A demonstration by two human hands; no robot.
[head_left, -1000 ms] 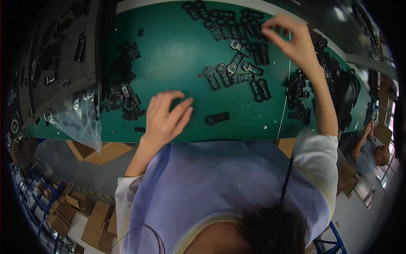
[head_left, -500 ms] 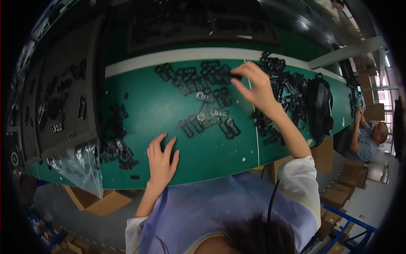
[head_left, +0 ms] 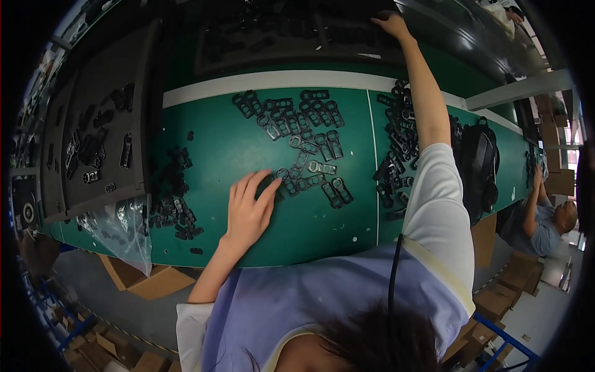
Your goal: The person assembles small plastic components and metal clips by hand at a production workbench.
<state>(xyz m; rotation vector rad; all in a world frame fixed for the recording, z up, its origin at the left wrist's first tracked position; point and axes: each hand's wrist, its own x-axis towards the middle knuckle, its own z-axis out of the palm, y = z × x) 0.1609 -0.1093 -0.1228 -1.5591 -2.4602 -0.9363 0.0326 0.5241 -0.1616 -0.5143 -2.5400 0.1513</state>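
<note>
On the green table, several black plastic parts [head_left: 289, 120] with round and square openings lie in a loose group. My left hand [head_left: 248, 208] is at the group's near left edge. Its thumb and index finger close around a black part [head_left: 277, 193], which the fingers partly cover. My right arm stretches far forward, with my right hand [head_left: 392, 25] over the dark tray [head_left: 217, 61] beyond the white rail. That hand's fingers are dim and blurred; whether they hold anything is hidden.
Black parts also lie in a pile [head_left: 396, 133] under my right arm, and small ones [head_left: 173, 214] at left. A grey tray [head_left: 105, 195] and clear plastic bag [head_left: 127, 226] stand leftward. A black backpack [head_left: 480, 164] sits at right; beyond it, a co-worker [head_left: 542, 217].
My right hand has left the group of parts and gone forward over the far tray. My left hand has moved up and right from bare table onto a black part.
</note>
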